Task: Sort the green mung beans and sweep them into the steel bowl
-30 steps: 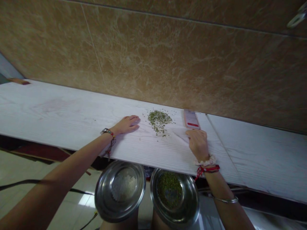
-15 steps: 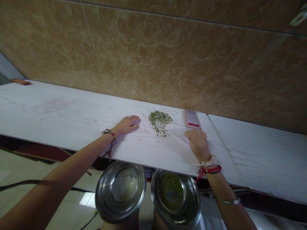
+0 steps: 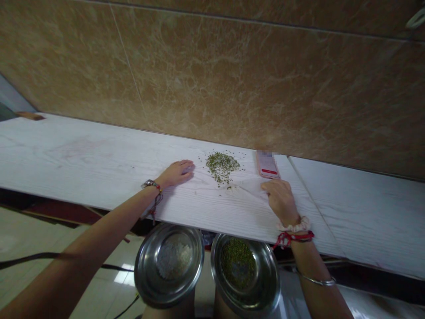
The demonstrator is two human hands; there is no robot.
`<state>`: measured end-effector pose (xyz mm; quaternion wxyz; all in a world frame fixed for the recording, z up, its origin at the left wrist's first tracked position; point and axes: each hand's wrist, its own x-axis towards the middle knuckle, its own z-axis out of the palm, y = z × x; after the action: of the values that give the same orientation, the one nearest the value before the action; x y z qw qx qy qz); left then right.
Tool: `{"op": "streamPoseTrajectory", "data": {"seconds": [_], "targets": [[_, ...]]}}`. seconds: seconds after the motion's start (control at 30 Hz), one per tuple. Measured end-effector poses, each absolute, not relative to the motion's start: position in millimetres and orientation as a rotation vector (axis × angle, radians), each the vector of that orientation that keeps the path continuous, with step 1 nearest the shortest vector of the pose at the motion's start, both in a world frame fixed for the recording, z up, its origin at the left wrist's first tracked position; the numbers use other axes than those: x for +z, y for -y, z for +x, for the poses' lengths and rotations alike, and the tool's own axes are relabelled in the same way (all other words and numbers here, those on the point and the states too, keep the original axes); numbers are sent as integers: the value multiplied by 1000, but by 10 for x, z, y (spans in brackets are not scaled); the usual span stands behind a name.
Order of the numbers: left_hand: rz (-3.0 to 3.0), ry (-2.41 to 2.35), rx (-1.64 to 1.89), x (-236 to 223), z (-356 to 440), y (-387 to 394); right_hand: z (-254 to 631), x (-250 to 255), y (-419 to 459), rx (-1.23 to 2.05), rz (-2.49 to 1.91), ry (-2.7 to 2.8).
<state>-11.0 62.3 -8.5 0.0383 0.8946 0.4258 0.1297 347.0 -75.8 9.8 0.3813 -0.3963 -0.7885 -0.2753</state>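
Left hand [image 3: 177, 173] outstretched; right hand [image 3: 281, 199] palm down (fingers [image 3: 270, 187] curled).

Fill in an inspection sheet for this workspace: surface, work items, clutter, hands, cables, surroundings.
Surface: white wood-grain tabletop; seam at right, faint reddish stain at left.
Work items: loose green grains mid-table; metal bowl with white grains and metal bowl with green grains, side by side below the near edge.
Clutter: phone near the wall; brown piece, far left.
Hands: left hand open, palm down; right hand curled by the phone, contents hidden.
Cables: black cable or strap, lower left; thinner cable below.
Surroundings: brown marbled wall, tiled floor.
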Motion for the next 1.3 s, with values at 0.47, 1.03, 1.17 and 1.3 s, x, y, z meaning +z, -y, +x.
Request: {"op": "streamPoseTrajectory", "data": {"seconds": [0.47,1.03,1.17,1.3], "targets": [[2727,-1320,427,-108,-130,-632,3475,74,770,-642,-1064,2134],[2731,-1337,459,-120,-126,-635,3595,189,1224,-648,-1040,2185],[2811,-1335,400,-106,-115,-607,3557,213,1256,-703,-1057,2154],[2865,-1307,343,-112,-89,-563,3491,217,1219,-738,-1094,2145]]}}
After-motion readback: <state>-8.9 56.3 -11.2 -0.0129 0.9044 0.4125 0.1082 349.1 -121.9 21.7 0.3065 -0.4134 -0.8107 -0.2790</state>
